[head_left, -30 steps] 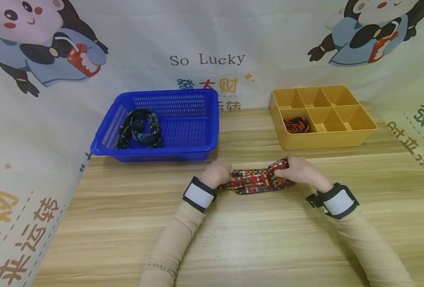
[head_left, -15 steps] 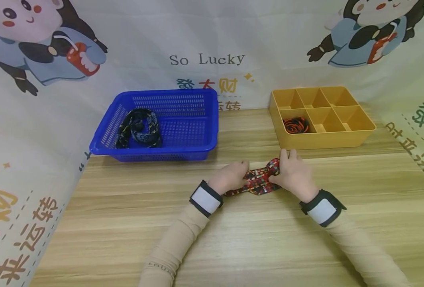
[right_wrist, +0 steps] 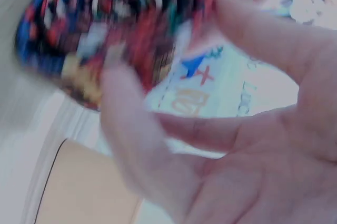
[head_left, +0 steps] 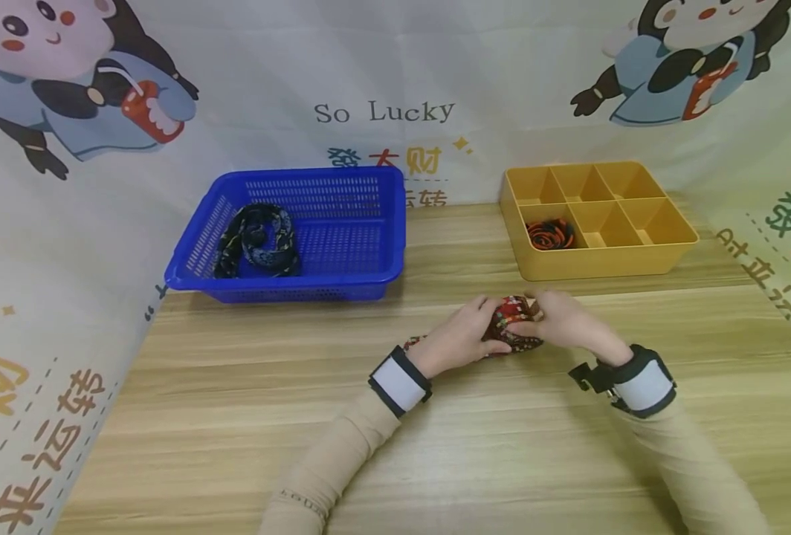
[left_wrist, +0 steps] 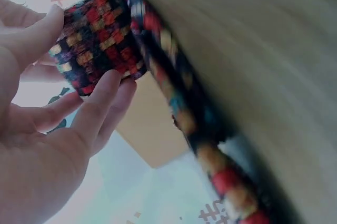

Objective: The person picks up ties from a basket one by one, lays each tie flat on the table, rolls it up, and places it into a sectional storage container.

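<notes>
A multicoloured checked necktie [head_left: 512, 318], mostly red and black, is partly rolled up on the wooden table. Its loose tail runs left beneath my left hand [head_left: 459, 338], whose fingers and thumb grip the near side of the roll. From the right, my right hand [head_left: 566, 321] pinches the same roll between thumb and fingers. Wound layers of the necktie [right_wrist: 121, 18] show at its end in the right wrist view, somewhat blurred. In the left wrist view, the necktie roll [left_wrist: 102, 39] stands on edge with the flat tail trailing off toward the camera.
A blue perforated basket [head_left: 302, 282] at the back left holds a dark patterned necktie [head_left: 276, 256], loosely coiled. At the back right stands a yellow six-compartment box [head_left: 609, 264]; its front left compartment contains a rolled orange-and-black necktie [head_left: 549, 234]. A printed cloth [head_left: 262, 89] hangs behind.
The flat stretch of necktie between my hands has shortened into a thicker roll. My left hand has moved right onto it; my right hand moved left, then back right.
</notes>
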The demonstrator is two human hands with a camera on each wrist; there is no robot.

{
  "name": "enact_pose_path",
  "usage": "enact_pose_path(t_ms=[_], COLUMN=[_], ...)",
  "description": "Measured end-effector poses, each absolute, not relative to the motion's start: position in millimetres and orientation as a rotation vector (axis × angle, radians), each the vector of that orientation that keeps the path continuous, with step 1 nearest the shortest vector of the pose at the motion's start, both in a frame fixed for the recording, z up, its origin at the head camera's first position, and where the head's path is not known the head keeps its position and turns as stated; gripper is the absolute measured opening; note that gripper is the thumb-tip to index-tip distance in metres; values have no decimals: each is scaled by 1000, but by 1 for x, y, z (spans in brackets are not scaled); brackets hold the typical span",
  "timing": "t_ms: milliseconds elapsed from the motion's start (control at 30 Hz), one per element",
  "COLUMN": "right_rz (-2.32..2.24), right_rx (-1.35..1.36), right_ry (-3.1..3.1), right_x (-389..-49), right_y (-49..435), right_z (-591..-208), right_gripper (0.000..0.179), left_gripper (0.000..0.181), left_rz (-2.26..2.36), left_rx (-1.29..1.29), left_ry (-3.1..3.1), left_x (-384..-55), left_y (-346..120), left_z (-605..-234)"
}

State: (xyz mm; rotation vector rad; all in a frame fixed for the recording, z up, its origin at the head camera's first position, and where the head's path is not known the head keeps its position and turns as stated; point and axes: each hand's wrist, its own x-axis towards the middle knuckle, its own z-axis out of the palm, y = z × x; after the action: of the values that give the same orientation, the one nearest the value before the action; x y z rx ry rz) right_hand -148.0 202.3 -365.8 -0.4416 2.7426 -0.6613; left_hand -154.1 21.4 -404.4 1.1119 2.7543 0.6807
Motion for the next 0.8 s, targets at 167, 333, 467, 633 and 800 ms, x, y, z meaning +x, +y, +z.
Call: enact_pose_path(t_ms=[167, 333, 467, 633, 800], right_rz=[-690, -713, -800, -920, -984], right_rx=[-399, -319, -288, -237, -294], right_ry=[2703, 2631, 2538, 2445, 2397], right_x=[-156, -159, -159, -160, -162], right_y=[208, 210, 211, 211, 208], right_z=[-366, -370, -372, -373, -377], right_gripper=[47, 57, 61, 61, 54], left_gripper=[65, 75, 74, 64, 58], left_rz=[656, 680, 689, 710, 807], left_rx=[1110, 1100, 1081, 1014, 903], left_ry=[2777, 2773, 2783, 2762, 2708], left_x=[-156, -157, -157, -154, -156], left_y=[21, 21, 24, 27, 25], left_z=[-407, -409, -409, -407, -406])
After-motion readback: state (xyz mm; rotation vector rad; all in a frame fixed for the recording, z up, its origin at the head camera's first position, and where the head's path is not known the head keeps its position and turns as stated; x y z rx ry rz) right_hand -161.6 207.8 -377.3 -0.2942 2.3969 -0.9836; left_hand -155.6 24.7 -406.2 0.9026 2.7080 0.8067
